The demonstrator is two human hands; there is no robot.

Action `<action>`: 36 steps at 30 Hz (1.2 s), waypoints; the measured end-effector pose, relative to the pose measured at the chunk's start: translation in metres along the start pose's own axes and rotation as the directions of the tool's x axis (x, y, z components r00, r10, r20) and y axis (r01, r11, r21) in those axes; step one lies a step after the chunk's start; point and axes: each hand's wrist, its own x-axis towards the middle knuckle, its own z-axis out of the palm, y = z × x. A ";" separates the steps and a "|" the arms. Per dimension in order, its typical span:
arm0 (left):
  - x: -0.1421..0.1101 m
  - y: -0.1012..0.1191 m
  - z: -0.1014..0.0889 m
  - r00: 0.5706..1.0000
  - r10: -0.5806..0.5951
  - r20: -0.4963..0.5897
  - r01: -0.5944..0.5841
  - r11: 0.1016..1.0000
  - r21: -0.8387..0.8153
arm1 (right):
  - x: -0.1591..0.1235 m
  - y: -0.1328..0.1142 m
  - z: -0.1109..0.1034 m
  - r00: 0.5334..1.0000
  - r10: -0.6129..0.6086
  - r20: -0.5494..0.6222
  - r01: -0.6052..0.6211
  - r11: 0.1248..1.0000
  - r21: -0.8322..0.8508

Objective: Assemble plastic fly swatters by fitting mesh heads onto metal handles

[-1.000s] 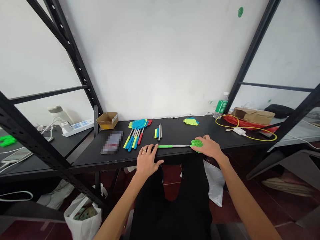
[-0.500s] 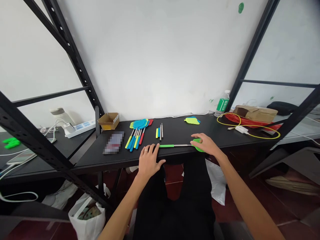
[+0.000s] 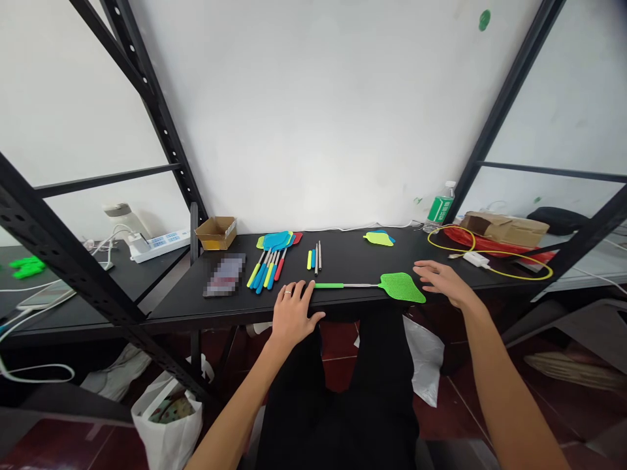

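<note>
You are resting your left hand on the desk at its front edge, the grip open, fingertips just beside the green handle of a fly swatter. You are holding your right hand open, its grip empty, near the swatter's green mesh head. The swatter is lying along the edge, ungripped, with other swatters lying farther back.

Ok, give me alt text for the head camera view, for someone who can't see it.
A black shelf holds a green flyswatter; the left hand rests on the edge by its handle, the open right hand just right of its mesh head. Colourful flyswatters lie farther back.
</note>
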 end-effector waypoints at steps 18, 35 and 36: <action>0.000 -0.001 0.001 1.000 0.002 0.005 -0.002 1.000 0.009 | 0.002 -0.002 0.014 1.000 -0.001 -0.001 0.001 0.999 0.034; 0.001 -0.003 0.003 1.000 -0.003 -0.014 0.003 1.000 -0.026 | 0.009 -0.001 0.026 0.992 -0.105 -0.073 0.106 0.994 0.011; 0.001 -0.003 0.004 1.000 -0.004 -0.015 0.003 1.000 -0.028 | 0.009 -0.001 0.027 0.991 -0.112 -0.075 0.113 0.994 0.005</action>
